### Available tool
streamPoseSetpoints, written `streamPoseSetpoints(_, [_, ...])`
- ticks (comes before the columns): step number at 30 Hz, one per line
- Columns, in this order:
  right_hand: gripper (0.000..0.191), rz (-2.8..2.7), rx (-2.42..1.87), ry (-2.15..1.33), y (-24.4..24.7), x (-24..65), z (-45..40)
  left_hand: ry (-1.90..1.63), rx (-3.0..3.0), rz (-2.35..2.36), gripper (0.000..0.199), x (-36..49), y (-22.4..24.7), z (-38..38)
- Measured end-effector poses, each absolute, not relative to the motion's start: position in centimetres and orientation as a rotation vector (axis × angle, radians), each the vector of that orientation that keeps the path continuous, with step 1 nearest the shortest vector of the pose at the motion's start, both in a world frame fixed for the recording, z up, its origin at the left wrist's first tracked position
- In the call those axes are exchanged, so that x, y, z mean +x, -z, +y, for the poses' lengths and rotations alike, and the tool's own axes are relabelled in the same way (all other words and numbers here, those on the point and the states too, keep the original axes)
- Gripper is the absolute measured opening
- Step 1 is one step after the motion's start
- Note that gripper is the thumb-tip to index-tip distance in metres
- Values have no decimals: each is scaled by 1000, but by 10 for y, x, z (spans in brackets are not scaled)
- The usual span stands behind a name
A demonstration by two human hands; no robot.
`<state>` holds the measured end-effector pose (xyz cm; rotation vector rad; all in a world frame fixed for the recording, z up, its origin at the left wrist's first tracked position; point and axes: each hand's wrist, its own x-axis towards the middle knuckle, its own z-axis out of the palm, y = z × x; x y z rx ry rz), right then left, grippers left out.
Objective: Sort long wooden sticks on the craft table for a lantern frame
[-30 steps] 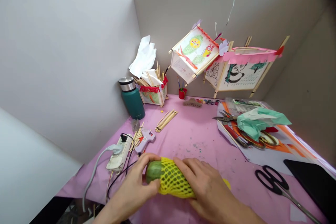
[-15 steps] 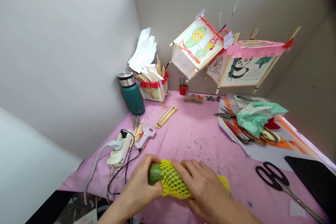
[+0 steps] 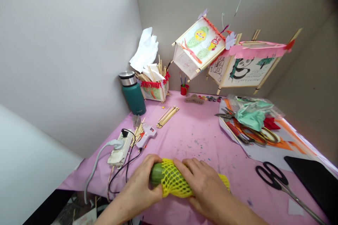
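A green cucumber-like vegetable point(image 3: 156, 173) lies crosswise at the front of the pink-covered table point(image 3: 185, 137), most of it inside a yellow foam net point(image 3: 175, 182). My left hand point(image 3: 144, 179) is closed round its bare left end, thumb below and fingers over the top. My right hand point(image 3: 204, 182) wraps over the netted middle, its fingers pressed on the mesh. The net's right end shows beyond my right hand. What lies under both palms is hidden.
Black-handled scissors point(image 3: 280, 181) and a black flat object point(image 3: 311, 179) lie right. A glue gun point(image 3: 146, 136), power strip point(image 3: 120, 151) and cables are left. Behind stand a teal bottle point(image 3: 134, 95) and stick box point(image 3: 154, 91); paper lanterns point(image 3: 200, 44) hang above.
The crumpled green sheet at the right has sunk and drawn in to the left. Both hands keep their hold, and the net's left part looks slightly shifted.
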<state>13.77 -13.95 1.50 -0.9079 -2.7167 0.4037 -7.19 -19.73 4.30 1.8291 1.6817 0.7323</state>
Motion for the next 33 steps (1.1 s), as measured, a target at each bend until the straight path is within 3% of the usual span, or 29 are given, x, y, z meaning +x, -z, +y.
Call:
streamPoseSetpoints(5, [79,-2773,-858,-405,-21,137,-141,-442,1974,1710,60,-74,-45,-200])
streamPoseSetpoints(10, [70,-2840,-787,-408,-27,134,-145,6,2008,1886,42,-63,-51,-200])
streamPoseSetpoints(15, [70,-2835,-849,-383,-24,129,-147,97,2039,1891,34,-52,-64,-198])
streamPoseSetpoints(21, [51,-2845,-741,-336,-18,128,-145,244,2059,1806,41,-52,-67,-192])
streamPoseSetpoints(28, [47,-2912,-625,-222,-22,132,-138,104,2208,1728,36,-65,-51,-194])
streamPoseSetpoints(33, [51,-2941,-395,-358,-29,143,-132,-62,2272,1409,36,-79,-41,-202])
